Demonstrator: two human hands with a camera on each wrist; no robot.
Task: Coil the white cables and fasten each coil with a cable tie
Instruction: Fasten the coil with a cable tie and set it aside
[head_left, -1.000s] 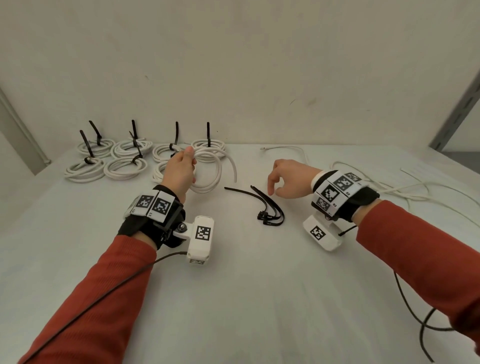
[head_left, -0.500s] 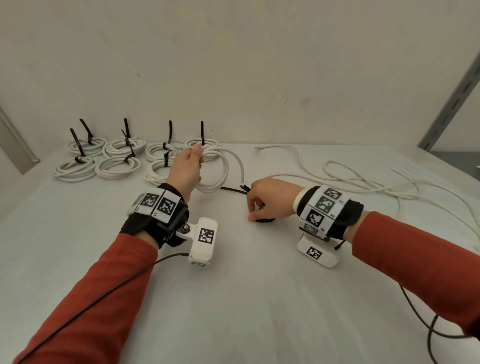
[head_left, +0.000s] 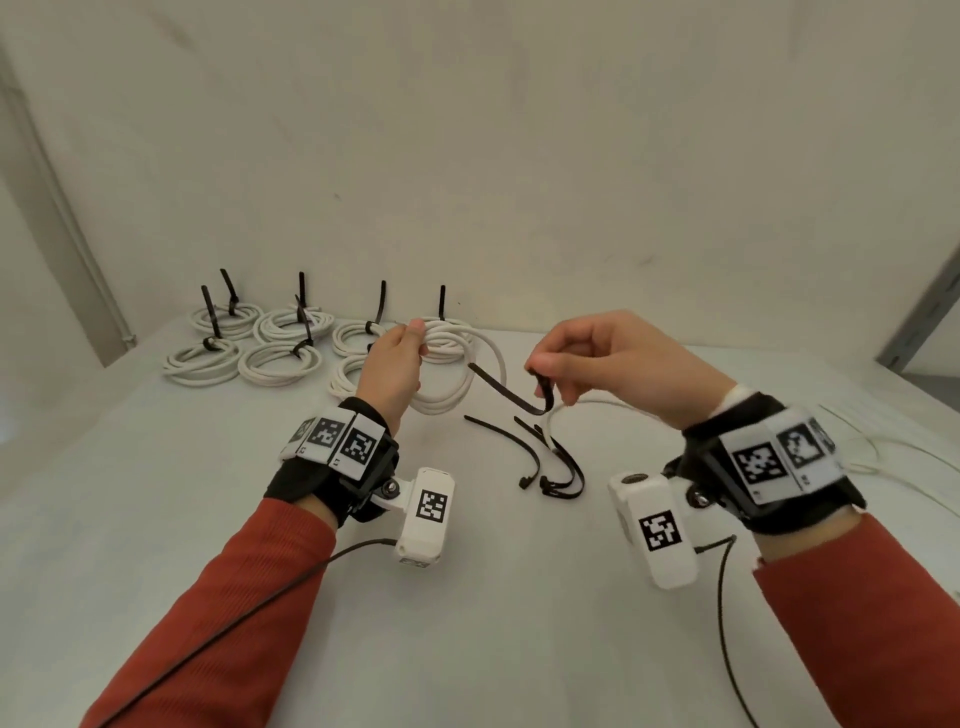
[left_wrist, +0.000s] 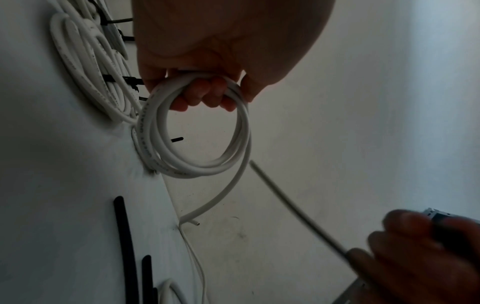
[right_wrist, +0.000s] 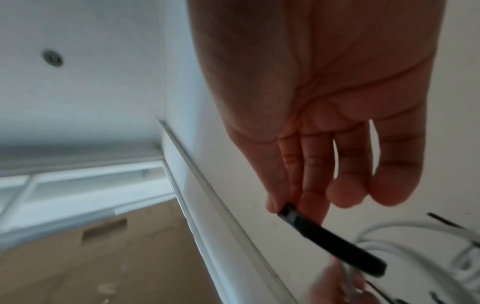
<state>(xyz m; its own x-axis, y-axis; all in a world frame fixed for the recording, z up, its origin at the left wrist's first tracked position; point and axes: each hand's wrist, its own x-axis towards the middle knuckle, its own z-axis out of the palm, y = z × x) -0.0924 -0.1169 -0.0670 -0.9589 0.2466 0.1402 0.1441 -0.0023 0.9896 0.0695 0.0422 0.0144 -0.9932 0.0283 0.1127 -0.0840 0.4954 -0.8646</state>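
My left hand grips the top of a white cable coil and holds it up above the table; the left wrist view shows my fingers curled through the coil, whose loose end hangs to the table. To its right, my right hand pinches one end of a black cable tie between thumb and fingertips, lifted off the table. In the right wrist view the cable tie slants down from my fingertips. Spare black ties lie on the table between my hands.
Several tied white coils with upright black tie tails sit at the back left, near the wall. Loose white cable trails over the table's right side. A metal upright stands at the far right.
My right hand went down onto the pile of ties, picked one up and has risen with it. My left hand has lifted the coil a little higher.
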